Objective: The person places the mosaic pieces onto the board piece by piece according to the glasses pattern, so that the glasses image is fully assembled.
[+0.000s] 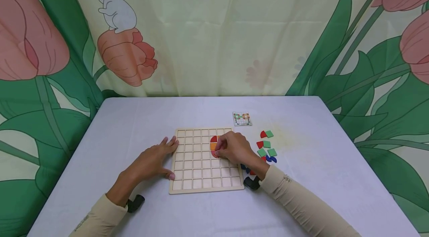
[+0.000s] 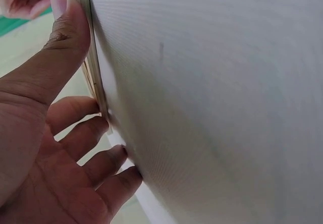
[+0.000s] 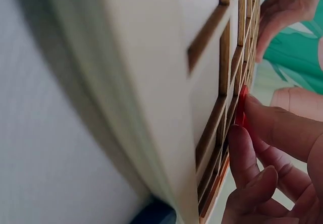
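Wooden grid board (image 1: 197, 164): flat on the white tabletop (image 1: 207, 214), a little left of the table's centre line.

Left hand (image 1: 152, 161): at the board's left edge. Thumb on the near part of that edge, fingertips around its far part; fingers spread, thumb well away from them. The left-wrist view shows the thumb against the board's rim, some fingertips at the rim and others lower, by the cloth.

Right hand (image 1: 237, 148): over the board's right part. Thumb and finger clamped on a small red piece (image 3: 240, 105), seen edge-on in the right-wrist view, at the face of the grid. Cannot tell if it is fully seated in a cell.

On the grid, just left of the right hand: an orange square (image 1: 213, 146), with a curved red piece (image 1: 213, 139) next to it on the far side. The hand partly hides these.

Right of the board, loose pieces: green ones (image 1: 272, 152), red ones (image 1: 260, 144), blue ones (image 1: 273, 159), mostly in a loose column; a few lie nearer, partly behind the right wrist.

Pattern card (image 1: 242, 118): on the table, just beyond the board's far right corner.

Beige sleeves (image 1: 301, 198) on both arms; a dark wrist device (image 1: 135, 203) at each cuff. Far side: printed curtain (image 1: 207, 35), tulips and a white animal.
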Demonstrator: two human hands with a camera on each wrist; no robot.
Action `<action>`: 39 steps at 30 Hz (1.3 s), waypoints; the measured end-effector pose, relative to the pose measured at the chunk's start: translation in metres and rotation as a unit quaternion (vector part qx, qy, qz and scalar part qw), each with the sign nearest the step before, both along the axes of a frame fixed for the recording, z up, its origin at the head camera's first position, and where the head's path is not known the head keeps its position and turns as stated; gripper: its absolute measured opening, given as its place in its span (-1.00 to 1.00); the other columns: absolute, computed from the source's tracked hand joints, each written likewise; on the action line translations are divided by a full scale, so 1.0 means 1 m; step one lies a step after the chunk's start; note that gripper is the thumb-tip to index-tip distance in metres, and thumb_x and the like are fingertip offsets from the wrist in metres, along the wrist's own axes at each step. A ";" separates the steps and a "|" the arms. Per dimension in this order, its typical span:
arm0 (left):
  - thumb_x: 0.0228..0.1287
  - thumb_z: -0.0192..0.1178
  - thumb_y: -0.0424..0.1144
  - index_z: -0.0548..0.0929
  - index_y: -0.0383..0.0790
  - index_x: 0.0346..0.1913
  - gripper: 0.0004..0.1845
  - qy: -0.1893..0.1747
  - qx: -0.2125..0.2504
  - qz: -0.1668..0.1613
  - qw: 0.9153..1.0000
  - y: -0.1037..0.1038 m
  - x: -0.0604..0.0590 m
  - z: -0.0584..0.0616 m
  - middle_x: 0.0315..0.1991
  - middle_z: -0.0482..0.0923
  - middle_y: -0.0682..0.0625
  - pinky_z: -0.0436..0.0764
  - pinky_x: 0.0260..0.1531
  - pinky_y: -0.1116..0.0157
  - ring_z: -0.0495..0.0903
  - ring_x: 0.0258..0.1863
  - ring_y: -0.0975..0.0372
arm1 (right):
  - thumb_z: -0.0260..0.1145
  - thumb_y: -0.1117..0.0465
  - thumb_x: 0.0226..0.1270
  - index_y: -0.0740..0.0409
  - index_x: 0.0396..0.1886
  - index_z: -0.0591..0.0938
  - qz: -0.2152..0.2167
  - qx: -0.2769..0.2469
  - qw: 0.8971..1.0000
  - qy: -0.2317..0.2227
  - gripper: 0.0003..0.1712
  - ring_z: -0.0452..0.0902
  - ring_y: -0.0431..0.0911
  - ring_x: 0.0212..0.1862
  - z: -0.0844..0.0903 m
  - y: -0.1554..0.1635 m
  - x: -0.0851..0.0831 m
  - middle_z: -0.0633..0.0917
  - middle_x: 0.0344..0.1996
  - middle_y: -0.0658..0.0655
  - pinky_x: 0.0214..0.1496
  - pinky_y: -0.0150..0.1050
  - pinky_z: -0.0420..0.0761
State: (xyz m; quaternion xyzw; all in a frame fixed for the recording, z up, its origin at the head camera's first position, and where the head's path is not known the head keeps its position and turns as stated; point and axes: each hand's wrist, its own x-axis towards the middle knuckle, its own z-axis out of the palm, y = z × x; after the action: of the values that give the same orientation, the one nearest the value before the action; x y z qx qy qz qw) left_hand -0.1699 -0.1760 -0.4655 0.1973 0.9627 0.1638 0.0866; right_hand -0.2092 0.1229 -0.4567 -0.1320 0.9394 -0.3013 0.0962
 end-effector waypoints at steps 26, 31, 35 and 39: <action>-0.37 0.61 0.11 0.21 -0.17 0.53 0.29 -0.005 0.002 -0.005 1.000 0.000 -0.001 0.002 0.58 0.07 -0.10 0.38 0.28 -0.22 0.08 0.55 -0.14 | 0.59 0.16 0.08 -0.07 -0.33 0.74 -0.053 -0.024 0.998 0.018 -0.83 0.54 -0.12 -0.32 0.011 0.046 0.002 0.68 -0.49 -0.09 -0.38 -0.24 0.48; -0.37 0.61 0.11 0.21 -0.18 0.53 0.29 -0.004 0.003 -0.008 1.000 0.000 -0.001 0.002 0.58 0.07 -0.11 0.38 0.28 -0.22 0.08 0.55 -0.14 | 0.55 0.17 0.14 -0.09 -0.28 0.74 -0.073 -0.019 0.997 0.001 -0.84 0.52 -0.08 -0.25 0.012 0.064 0.001 0.68 -0.44 -0.06 -0.41 -0.26 0.55; -0.37 0.61 0.11 0.21 -0.18 0.53 0.29 -0.004 0.001 -0.008 1.000 0.000 -0.001 0.002 0.57 0.07 -0.11 0.39 0.28 -0.22 0.08 0.55 -0.15 | 0.52 0.20 0.17 -0.06 -0.23 0.75 -0.087 -0.017 0.996 -0.011 -0.83 0.54 -0.06 -0.25 0.011 0.079 0.001 0.68 -0.39 -0.03 -0.41 -0.26 0.60; -0.37 0.61 0.11 0.21 -0.18 0.53 0.28 -0.006 0.000 -0.006 1.000 0.000 -0.001 0.002 0.57 0.07 -0.11 0.39 0.27 -0.22 0.08 0.55 -0.15 | 0.51 0.22 0.18 -0.05 -0.21 0.76 -0.087 -0.005 0.996 -0.004 -0.83 0.55 -0.07 -0.23 0.009 0.090 0.001 0.69 -0.37 -0.03 -0.27 -0.27 0.59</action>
State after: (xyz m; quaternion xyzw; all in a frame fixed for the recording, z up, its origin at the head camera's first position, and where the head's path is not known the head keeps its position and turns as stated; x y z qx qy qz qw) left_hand -0.1706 -0.1755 -0.4632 0.2020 0.9609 0.1646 0.0936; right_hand -0.2079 0.2132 -0.4475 -0.0494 0.9456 -0.3133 0.0730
